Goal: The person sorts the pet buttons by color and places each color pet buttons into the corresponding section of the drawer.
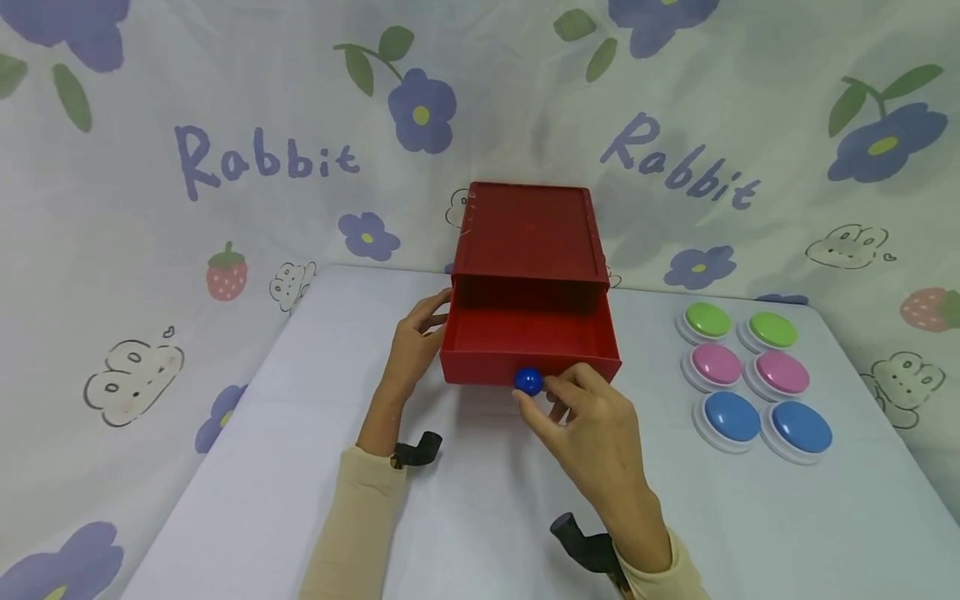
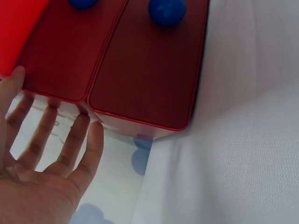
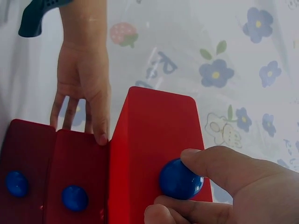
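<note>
A red drawer cabinet [image 1: 528, 233] stands toward the back of the table, its top drawer [image 1: 517, 333] pulled out with a bare interior. My right hand [image 1: 600, 425] has thumb and fingers around the round blue knob [image 3: 180, 179] on that drawer's front, pinching it. At the cabinet's left side is my left hand [image 1: 411, 342], fingers extended and fingertips right at the side wall. Two lower drawers, pushed in, appear in the left wrist view, where the bottom drawer [image 2: 149, 70] carries its own blue knob [image 2: 167, 10].
On the right of the white table [image 1: 262, 467] sit several round push buttons in pairs: green [image 1: 707, 319], pink [image 1: 716, 363] and blue [image 1: 732, 416]. A printed cloth [image 1: 270, 83] hangs behind the cabinet. Black wrist mounts [image 1: 585, 546] stick out from both forearms.
</note>
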Demonstrator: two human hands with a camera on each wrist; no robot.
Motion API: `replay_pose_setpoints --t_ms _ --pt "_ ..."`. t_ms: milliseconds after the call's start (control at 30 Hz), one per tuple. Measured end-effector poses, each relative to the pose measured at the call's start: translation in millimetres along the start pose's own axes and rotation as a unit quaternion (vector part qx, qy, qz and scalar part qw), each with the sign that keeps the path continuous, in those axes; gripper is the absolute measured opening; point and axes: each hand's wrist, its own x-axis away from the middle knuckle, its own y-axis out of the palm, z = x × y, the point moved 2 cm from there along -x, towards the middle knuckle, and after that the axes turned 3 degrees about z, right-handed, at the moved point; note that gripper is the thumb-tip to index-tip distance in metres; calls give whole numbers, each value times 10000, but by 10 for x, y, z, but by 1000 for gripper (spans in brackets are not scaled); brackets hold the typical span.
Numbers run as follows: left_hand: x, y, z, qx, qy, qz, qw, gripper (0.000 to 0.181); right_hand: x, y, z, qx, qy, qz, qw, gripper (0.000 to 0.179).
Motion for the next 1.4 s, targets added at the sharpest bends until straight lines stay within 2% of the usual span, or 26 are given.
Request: replay_pose_setpoints --t_ms 267,300,567,1000,1133,1300,1400 --pt "10 1 49 11 -30 -38 10000 50 31 -51 -54 213 206 -231 9993 29" --pt "-6 0 2 25 2 -34 10000 49 34 -55 -58 238 210 -242 9992 29" --pt "-9 9 -36 9 34 2 10000 48 48 -87 -92 411 232 -379 9982 32" --pt "-2 21 -20 -16 35 -3 10000 50 55 -160 -162 607 309 -614 9958 31" --pt "-8 25 -28 -10 83 5 10000 50 73 -211 -202 724 548 -1152 9892 29" --pt "0 18 -28 -60 130 24 9999 51 89 -365 -247 874 1010 -2305 9639 32" --pt "6 4 -22 -87 143 19 9999 51 82 -519 -213 739 1265 -2600 9544 31"
